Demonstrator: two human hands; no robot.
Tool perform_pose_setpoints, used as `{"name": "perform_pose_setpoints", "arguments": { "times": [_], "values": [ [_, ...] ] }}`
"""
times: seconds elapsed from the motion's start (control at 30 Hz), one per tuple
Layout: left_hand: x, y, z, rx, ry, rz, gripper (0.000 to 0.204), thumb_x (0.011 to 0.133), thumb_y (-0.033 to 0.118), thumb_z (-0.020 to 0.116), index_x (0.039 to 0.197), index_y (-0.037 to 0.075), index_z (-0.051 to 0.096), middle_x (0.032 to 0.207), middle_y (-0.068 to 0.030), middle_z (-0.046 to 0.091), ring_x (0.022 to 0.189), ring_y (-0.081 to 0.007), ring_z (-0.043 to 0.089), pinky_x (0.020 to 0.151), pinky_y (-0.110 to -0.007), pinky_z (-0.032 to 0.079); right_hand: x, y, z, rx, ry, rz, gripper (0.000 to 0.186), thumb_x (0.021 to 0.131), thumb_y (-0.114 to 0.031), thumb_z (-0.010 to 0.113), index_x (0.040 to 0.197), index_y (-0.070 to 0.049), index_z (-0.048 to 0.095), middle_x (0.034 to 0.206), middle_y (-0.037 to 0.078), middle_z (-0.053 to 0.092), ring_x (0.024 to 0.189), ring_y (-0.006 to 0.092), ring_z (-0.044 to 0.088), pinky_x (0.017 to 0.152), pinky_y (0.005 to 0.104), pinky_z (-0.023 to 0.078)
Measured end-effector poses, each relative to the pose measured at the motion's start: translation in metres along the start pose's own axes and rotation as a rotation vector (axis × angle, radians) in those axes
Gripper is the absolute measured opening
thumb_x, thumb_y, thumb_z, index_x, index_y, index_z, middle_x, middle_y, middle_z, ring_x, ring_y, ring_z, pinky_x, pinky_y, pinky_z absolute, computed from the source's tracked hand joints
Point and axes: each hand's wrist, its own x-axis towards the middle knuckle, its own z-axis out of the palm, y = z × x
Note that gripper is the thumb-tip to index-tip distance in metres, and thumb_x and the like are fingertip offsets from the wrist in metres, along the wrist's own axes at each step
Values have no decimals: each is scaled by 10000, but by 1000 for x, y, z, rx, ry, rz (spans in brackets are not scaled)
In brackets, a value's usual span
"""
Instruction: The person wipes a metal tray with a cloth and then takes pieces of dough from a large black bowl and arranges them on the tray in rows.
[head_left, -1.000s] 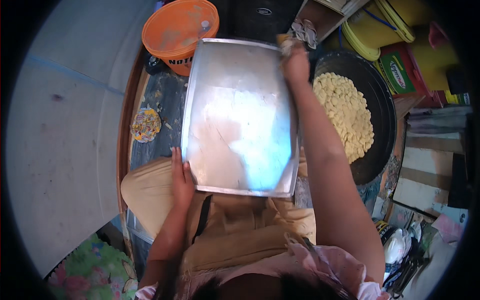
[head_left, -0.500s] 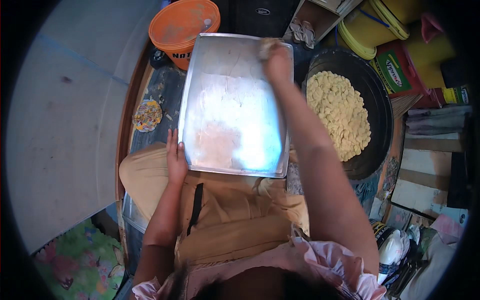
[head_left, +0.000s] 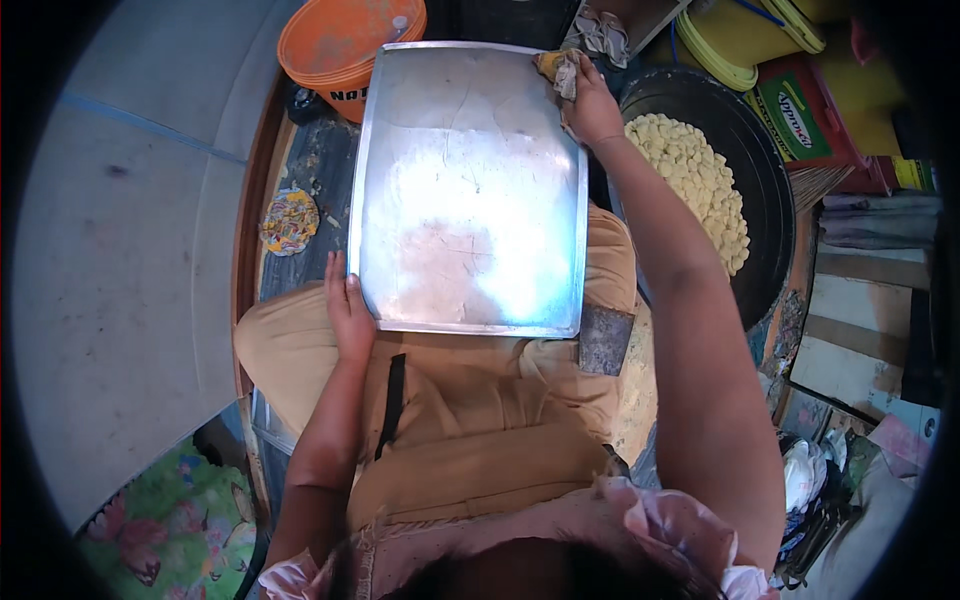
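Observation:
A shiny metal tray (head_left: 465, 190) with raised rims lies over my lap, tan trousers (head_left: 295, 355) showing around it. My left hand (head_left: 348, 305) rests against the tray's lower left edge, fingers stretched out. My right hand (head_left: 592, 108) grips a crumpled tan cloth (head_left: 557, 68) at the tray's upper right corner. Beside my right forearm, a wide black basin (head_left: 762, 240) holds a heap of small pale yellow pieces (head_left: 690, 170). A dark metal piece (head_left: 602, 340) shows under the tray's lower right corner.
An orange bucket (head_left: 335, 65) stands behind the tray's upper left. A patterned round pad (head_left: 289, 222) lies left of the tray. Yellow containers (head_left: 730, 45), a red box (head_left: 795, 120) and shoes (head_left: 605, 40) are at upper right. A pale panel (head_left: 120, 280) borders the left, with floral fabric (head_left: 160, 530) below.
The tray has moved up in the view. My right hand with the cloth went from the right edge inward, then back out to the upper right corner. My left hand stayed on the left edge.

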Motion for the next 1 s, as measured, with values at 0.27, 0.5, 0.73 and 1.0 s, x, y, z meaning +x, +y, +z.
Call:
{"name": "perform_pose_setpoints", "arguments": {
  "times": [0.27, 0.5, 0.73, 1.0],
  "values": [
    [-4, -10, -8, -159, 47, -76, 384, 981, 109, 408, 1330, -42, 460, 1418, -213, 412, 1330, -310, 374, 1104, -377, 266, -216, -105, -13, -67, -170, -16, 726, 759, -52, 641, 1407, 27, 324, 1463, 313, 247, 1362, 452, 265, 1139, 481, 229],
    [10, -16, -19, -773, -109, -372, 531, 1012, 369, 372, 1418, 26, 369, 1431, -182, 398, 1307, -294, 393, 1096, -371, 282, -220, -258, 52, 247, -195, -362, 553, 832, -45, 492, 1372, 17, 396, 1451, 282, 309, 1356, 432, 305, 1108, 491, 282],
    [45, -17, -97, -1080, 22, -521, 752, 935, 614, 376, 1433, 52, 363, 1455, -141, 353, 1337, -276, 329, 1137, -413, 154, -234, -284, 64, 269, -898, -867, 620, 736, -122, 659, 1326, -44, 481, 1407, 142, 437, 1295, 328, 424, 1027, 473, 397],
    [71, 50, -48, 202, -282, 156, 555, 968, 456, 444, 1369, 73, 471, 1508, -211, 266, 1431, -340, 166, 1144, -448, 162, -221, -160, -72, 949, -693, -223, 597, 779, -244, 732, 1303, -59, 512, 1242, 169, 547, 1138, 333, 544, 976, 407, 432]
  ]
}}
